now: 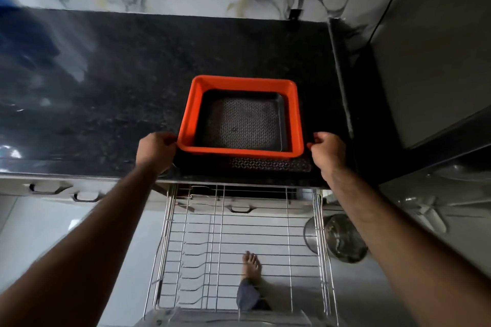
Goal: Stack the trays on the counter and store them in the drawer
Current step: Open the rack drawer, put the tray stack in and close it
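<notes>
An orange tray (240, 151) sits near the front edge of the black counter (106, 93). A smaller dark perforated tray (241, 122) lies nested inside it. Beneath the orange one a larger dark perforated tray (271, 164) shows at the front. My left hand (156, 150) grips the stack at its left side, fingers curled at the orange rim. My right hand (328, 152) grips the right side in the same way. Below the counter a wire-rack drawer (239, 241) stands pulled out, with nothing on its wires.
A grey appliance wall (425, 61) rises right of the counter. A steel bin (342, 239) stands on the floor beside the drawer. My bare foot (251, 265) shows through the wires. Shut drawers with handles (47, 188) lie to the left. A marble wall backs the counter.
</notes>
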`<action>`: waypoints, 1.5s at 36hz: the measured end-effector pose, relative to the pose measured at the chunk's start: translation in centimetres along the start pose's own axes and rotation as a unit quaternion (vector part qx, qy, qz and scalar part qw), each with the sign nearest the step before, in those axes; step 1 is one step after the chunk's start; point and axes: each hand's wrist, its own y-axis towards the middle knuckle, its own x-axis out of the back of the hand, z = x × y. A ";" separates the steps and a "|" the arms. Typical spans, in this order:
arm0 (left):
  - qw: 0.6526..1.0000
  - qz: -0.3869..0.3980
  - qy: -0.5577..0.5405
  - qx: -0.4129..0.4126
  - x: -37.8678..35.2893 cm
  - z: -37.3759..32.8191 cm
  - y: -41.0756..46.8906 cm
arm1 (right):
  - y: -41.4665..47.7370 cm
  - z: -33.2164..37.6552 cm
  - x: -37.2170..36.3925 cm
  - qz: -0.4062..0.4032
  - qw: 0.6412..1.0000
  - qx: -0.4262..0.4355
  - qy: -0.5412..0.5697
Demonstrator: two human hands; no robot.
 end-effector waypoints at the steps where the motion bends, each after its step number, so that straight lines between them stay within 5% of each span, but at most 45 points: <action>1: 1.000 -0.007 0.000 -0.004 0.2 0.2 -0.7 | -0.5 -0.3 0.3 -0.001 1.000 0.001 0.010; 18: 0.998 0.026 -0.050 -0.002 2.7 9.1 -24.8 | -24.6 -12.6 8.5 0.045 0.999 0.000 0.023; 26: 0.994 0.073 -0.052 0.064 2.4 12.7 -33.2 | -32.5 -18.3 10.0 0.092 0.996 -0.011 0.007; 35: 0.988 0.111 -0.025 0.103 -1.4 12.8 -30.2 | -29.1 -19.4 7.5 0.093 0.995 -0.031 -0.009; 46: 0.937 0.204 -0.132 0.252 -12.0 13.2 -23.0 | -17.5 -24.7 1.5 0.125 0.973 -0.059 -0.186; 54: 0.939 0.236 0.012 0.252 -17.3 14.0 -20.5 | -14.0 -27.5 -1.8 0.161 0.932 -0.102 -0.308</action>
